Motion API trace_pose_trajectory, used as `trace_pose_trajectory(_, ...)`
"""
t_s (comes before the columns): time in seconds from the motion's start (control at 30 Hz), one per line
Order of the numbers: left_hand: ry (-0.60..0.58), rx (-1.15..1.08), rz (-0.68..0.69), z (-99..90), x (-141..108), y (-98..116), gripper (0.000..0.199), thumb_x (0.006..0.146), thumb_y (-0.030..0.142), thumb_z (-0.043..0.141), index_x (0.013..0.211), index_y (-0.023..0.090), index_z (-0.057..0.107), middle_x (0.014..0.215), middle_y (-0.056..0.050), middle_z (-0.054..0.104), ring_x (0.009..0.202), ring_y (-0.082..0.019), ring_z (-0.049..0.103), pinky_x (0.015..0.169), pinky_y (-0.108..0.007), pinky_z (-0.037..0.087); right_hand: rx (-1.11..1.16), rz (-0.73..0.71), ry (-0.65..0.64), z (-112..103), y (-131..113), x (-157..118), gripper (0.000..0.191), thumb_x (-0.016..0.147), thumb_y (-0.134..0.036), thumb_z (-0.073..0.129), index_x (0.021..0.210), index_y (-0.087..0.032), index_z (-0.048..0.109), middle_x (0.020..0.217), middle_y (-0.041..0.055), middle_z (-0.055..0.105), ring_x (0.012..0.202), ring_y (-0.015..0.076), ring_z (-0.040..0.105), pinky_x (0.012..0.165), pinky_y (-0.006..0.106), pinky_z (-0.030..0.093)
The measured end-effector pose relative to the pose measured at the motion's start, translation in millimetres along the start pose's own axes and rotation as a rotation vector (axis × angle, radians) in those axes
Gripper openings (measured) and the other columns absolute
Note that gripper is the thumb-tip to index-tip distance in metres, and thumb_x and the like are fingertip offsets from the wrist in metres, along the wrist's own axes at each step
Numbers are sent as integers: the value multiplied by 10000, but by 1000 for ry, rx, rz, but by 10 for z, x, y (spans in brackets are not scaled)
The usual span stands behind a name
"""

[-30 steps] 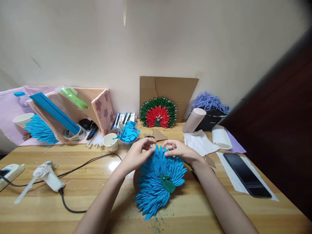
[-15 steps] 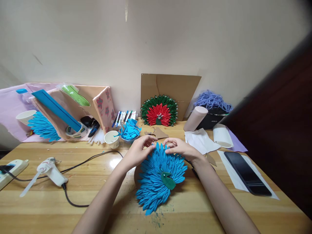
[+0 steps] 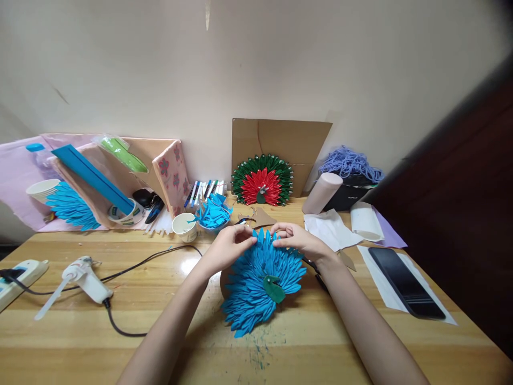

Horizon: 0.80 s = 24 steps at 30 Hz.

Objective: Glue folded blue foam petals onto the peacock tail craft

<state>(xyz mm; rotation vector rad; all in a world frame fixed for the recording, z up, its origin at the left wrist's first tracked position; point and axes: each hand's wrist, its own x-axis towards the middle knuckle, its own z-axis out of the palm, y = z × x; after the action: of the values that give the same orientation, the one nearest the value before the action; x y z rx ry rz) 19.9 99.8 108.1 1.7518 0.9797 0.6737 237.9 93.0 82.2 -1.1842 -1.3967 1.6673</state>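
Note:
A blue felt peacock with layered pointed feathers is held in front of me over the wooden table. Its dark green body sits right of the middle, and bare brown cardboard shows along the left edge. My left hand pinches the top edge between thumb and fingers. On the other side of the top feathers, my right hand pinches the edge the same way. The fingers behind the feathers are partly hidden.
A hot glue gun lies at left with its cord trailing. Behind stand a paper cup, a bowl of blue felt pieces and a red-green peacock against cardboard. A phone lies at right.
The peacock has tilted, its lower edge moving up and slightly left in view. Both hands stay at its top edge, with the right fingers a little closer in.

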Motion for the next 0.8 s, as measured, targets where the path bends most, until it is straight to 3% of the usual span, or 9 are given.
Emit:
trace_pose_trajectory(0.23,27,35,-47,21,-2,6,225,725,309,542,798,107,609,764,-66,633,703,-160,565,638,-249,425,-24,9,11,1,29,11,394,579,-318,762,874,-149,564,633,-35,549,578,81,480,532,203,317)
trace_pose_trajectory(0.8,82,95,-53,83,5,-50,169,683,277,539,711,125,607,654,-22,603,608,-131,535,558,-219,398,-55,6,18,27,6,4,407,571,-350,760,863,-151,558,606,-43,531,559,81,472,519,206,316)
